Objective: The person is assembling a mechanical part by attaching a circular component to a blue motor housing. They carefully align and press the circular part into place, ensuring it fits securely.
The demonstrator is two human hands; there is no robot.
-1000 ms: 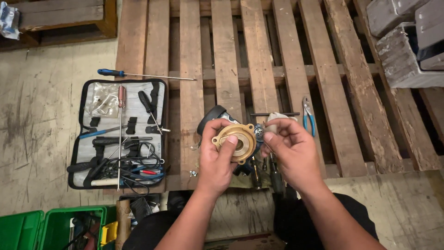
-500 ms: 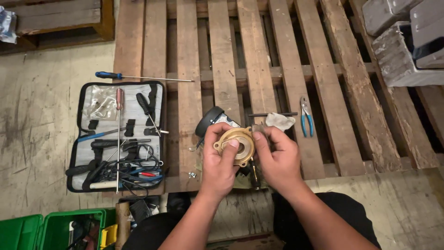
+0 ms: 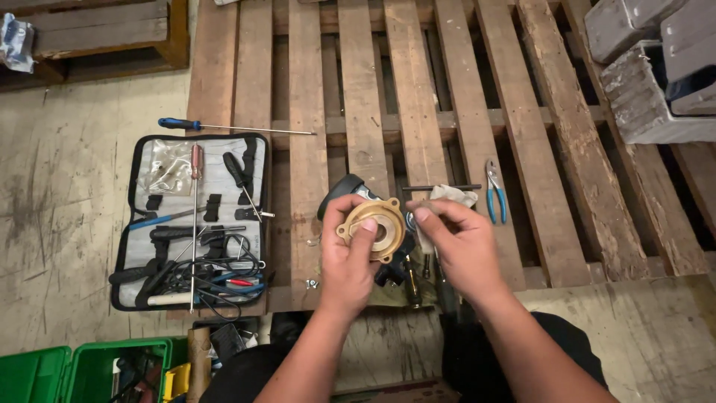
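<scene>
Left hand (image 3: pixel 350 261) grips the round brass flange (image 3: pixel 371 227) over the pallet's (image 3: pixel 362 112) near edge, thumb across its face; right hand (image 3: pixel 455 250) pinches its rim. Best kept level, fingers clear of the bore. Further left, the open tool pouch (image 3: pixel 190 224) holds screwdrivers and cables; the green box's (image 3: pixel 89 369) contents are unclear.

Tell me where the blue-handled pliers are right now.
In the head view, the blue-handled pliers lie on the wooden pallet, just right of the white rag and beyond the right hand.
</scene>
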